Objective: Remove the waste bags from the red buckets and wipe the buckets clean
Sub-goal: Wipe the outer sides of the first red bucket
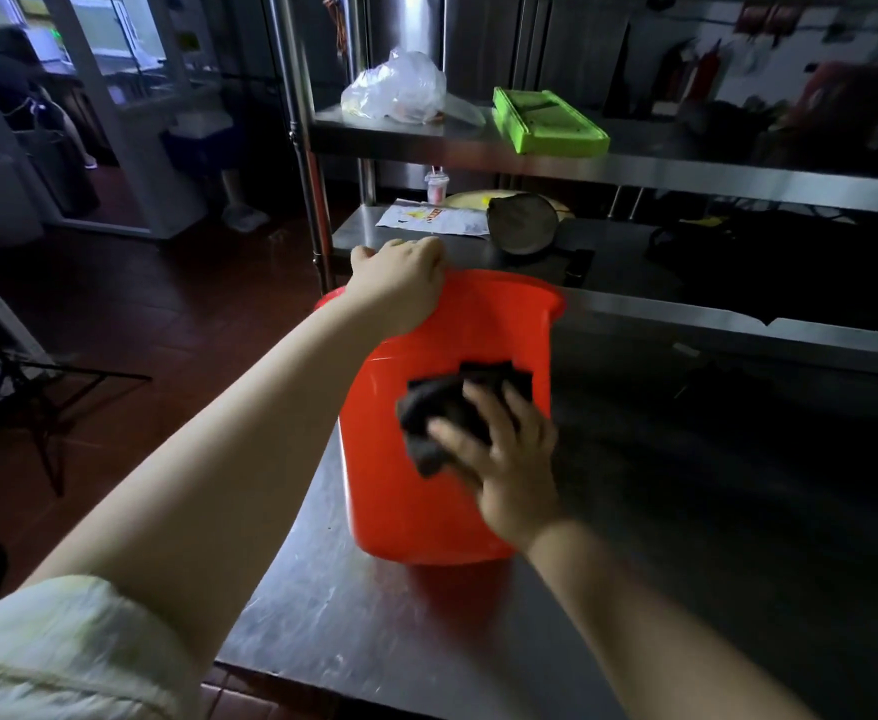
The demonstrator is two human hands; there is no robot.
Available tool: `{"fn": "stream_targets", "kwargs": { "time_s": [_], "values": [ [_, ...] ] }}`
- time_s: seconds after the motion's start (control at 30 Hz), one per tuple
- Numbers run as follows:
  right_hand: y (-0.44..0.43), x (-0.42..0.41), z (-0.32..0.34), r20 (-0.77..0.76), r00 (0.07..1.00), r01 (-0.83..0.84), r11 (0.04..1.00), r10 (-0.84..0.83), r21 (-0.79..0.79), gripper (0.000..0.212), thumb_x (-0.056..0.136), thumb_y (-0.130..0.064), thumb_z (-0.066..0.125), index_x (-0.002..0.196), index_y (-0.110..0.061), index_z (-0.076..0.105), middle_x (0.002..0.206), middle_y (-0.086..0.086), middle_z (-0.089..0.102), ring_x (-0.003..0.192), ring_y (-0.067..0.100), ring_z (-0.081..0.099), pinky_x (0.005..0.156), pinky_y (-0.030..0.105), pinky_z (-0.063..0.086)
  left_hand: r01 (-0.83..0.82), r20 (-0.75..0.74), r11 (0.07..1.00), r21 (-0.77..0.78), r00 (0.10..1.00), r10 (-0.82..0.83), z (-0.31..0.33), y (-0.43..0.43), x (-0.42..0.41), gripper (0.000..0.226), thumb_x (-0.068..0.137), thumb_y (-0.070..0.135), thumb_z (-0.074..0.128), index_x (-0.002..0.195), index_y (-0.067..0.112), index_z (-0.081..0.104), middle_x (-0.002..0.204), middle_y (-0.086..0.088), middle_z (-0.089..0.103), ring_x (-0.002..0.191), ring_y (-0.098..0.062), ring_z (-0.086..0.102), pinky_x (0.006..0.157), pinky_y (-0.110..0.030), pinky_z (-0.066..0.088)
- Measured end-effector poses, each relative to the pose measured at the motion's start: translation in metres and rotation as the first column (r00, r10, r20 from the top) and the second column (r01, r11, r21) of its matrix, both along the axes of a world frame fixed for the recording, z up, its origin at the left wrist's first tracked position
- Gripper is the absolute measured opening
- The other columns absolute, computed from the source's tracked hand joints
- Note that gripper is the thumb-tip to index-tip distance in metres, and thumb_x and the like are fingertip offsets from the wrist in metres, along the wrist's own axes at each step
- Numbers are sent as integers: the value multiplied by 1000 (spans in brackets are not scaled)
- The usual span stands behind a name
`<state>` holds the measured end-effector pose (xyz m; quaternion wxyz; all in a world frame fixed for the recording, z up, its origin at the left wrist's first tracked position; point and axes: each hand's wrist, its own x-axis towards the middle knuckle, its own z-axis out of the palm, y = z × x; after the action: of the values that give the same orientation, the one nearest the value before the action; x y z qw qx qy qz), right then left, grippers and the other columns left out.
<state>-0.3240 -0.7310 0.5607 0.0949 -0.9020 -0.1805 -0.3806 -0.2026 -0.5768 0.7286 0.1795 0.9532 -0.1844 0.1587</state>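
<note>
A red bucket stands on the steel table, tipped slightly away from me. My left hand grips its far rim, fingers curled over the edge. My right hand presses a dark cloth flat against the bucket's near outer wall, fingers spread over it. The bucket's inside is hidden from this angle. A clear plastic bag with something in it lies on the upper shelf.
A steel rack stands behind the table; its upper shelf carries a green tray. On the lower shelf lie papers and a dark round object. A person stands far left. A tripod stands on the floor.
</note>
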Motion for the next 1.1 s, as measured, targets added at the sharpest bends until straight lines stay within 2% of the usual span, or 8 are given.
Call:
{"fn": "stream_targets", "kwargs": {
  "time_s": [0.1, 0.2, 0.37, 0.53, 0.67, 0.83, 0.97, 1.1],
  "values": [
    [-4, -61, -62, -23, 996, -83, 994, 82, -72, 41, 90, -42, 53, 130, -50, 48, 147, -3, 37, 132, 32, 34, 100, 53, 35, -8, -9, 999, -40, 1000, 8, -11, 1, -5, 26, 98, 45, 34, 114, 30, 50, 117, 0, 60, 114, -27, 50, 87, -46, 31],
    [-17, -83, -76, -24, 988, -154, 981, 152, -120, 30, 99, -36, 42, 125, -49, 50, 142, -2, 40, 128, 32, 35, 96, 53, 37, -25, -25, 997, -77, 999, 23, -16, 5, -4, 28, 95, 56, 38, 107, 34, 50, 112, 4, 61, 113, -26, 51, 82, -44, 27],
    [-16, 4, 7, -76, 996, -51, 997, 55, 51, 42, 93, -46, 44, 134, -49, 41, 151, 1, 29, 133, 36, 29, 104, 50, 28, -46, -63, 976, -214, 997, 33, -12, 4, -4, 19, 94, 52, 46, 95, 33, 51, 98, 15, 60, 105, -21, 55, 85, -40, 23],
    [-2, 55, 66, -81, 992, 111, 982, -100, 153, 41, 95, -57, 34, 133, -47, 43, 149, 4, 35, 132, 36, 31, 104, 52, 28, -79, -54, 972, -223, 996, 69, -8, 2, -8, 27, 92, 56, 48, 88, 29, 48, 88, 14, 57, 100, -21, 56, 89, -40, 26],
    [4, 10, 4, -30, 999, -10, 996, 13, 91, 39, 93, -48, 44, 132, -46, 45, 151, 0, 32, 134, 34, 33, 103, 44, 24, -104, 35, 995, 5, 994, 104, -3, 4, -4, 25, 100, 40, 35, 106, 21, 50, 111, -1, 62, 108, -30, 52, 89, -46, 29],
    [-17, -66, -72, -5, 990, -141, 984, 141, -110, 42, 96, -27, 41, 134, -44, 42, 152, 3, 24, 125, 38, 37, 96, 51, 36, -56, 3, 998, -4, 998, 56, -15, 8, -4, 35, 99, 50, 29, 123, 38, 51, 118, -1, 57, 117, -28, 47, 91, -46, 28],
    [-27, -19, -27, -20, 996, -90, 995, 89, -47, 50, 92, -30, 45, 137, -47, 36, 157, 0, 20, 130, 37, 33, 100, 51, 32, -33, 36, 995, -96, 999, 37, -19, 1, -1, 30, 97, 46, 40, 121, 42, 57, 118, 6, 61, 118, -24, 47, 88, -40, 24],
    [-24, 37, 58, -43, 997, 75, 991, -70, 112, 38, 98, -50, 35, 135, -44, 44, 149, 6, 35, 132, 38, 30, 105, 50, 27, 110, 64, 976, -190, 993, -100, -17, -9, -2, 30, 93, 41, 44, 117, 41, 63, 114, 9, 64, 118, -20, 50, 90, -38, 26]
  ]
}}
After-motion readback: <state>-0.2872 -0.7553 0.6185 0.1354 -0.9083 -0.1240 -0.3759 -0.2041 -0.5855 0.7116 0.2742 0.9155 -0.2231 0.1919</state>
